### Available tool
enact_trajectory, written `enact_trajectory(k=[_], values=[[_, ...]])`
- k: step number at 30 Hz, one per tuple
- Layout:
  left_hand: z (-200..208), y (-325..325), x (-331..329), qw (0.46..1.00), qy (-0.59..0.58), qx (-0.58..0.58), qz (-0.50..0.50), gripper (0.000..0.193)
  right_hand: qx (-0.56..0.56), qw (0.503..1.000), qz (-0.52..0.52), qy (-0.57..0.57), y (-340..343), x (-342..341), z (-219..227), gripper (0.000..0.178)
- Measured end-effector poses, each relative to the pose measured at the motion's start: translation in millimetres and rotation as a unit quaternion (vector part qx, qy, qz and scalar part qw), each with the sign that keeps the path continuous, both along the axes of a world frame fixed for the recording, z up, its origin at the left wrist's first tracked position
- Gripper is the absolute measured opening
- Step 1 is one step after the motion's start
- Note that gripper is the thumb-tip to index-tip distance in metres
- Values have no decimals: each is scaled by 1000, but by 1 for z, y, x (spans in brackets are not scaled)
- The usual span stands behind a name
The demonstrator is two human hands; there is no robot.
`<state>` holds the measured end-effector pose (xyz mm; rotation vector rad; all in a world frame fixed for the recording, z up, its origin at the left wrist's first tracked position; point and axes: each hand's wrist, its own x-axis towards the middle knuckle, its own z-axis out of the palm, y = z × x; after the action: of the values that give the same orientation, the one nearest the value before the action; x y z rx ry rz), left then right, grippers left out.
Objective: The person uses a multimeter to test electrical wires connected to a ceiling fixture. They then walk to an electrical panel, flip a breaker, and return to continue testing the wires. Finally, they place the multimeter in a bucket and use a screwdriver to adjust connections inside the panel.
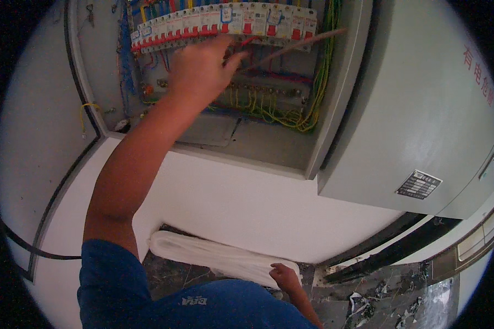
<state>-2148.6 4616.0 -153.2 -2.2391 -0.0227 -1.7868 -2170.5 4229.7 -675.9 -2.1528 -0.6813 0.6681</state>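
My left hand [206, 66] is raised to the row of white circuit breakers [203, 19] with red levers. Its thumb and forefinger are apart just under the breakers, and I see nothing between them. Motion blurs the fingertips, so whether they touch a lever is unclear. Near the thumb begins a thin brownish strip [293, 50], which slants up right to the cabinet's frame; the hand does not visibly hold it. Low down in front of my body, my right hand [285, 277] has its fingers loosely curled, with nothing visible in them.
The grey cabinet's left door [44, 126] and right door [411, 109] stand open. Green-yellow wires [299, 120] bundle along the cabinet's right side. Below, a rolled white sheet [203, 249] lies on dark floor by the wall. Black pipes [395, 249] and scraps [359, 304] are at lower right.
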Motion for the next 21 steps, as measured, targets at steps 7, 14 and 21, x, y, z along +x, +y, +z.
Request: enact_trajectory(k=[7,14,21], values=[[-56,-86,-54,933,-51,-228,-274,12,-36,998,-49,8,-34,-4,-12,45],[-210,-273,-55,432,482,-288,-706,35,48,985,-167,20,-137,-46,-39,37],[-306,-457,-24,95,834,-138,-526,60,63,938,-342,14,-280,-77,-40,42]])
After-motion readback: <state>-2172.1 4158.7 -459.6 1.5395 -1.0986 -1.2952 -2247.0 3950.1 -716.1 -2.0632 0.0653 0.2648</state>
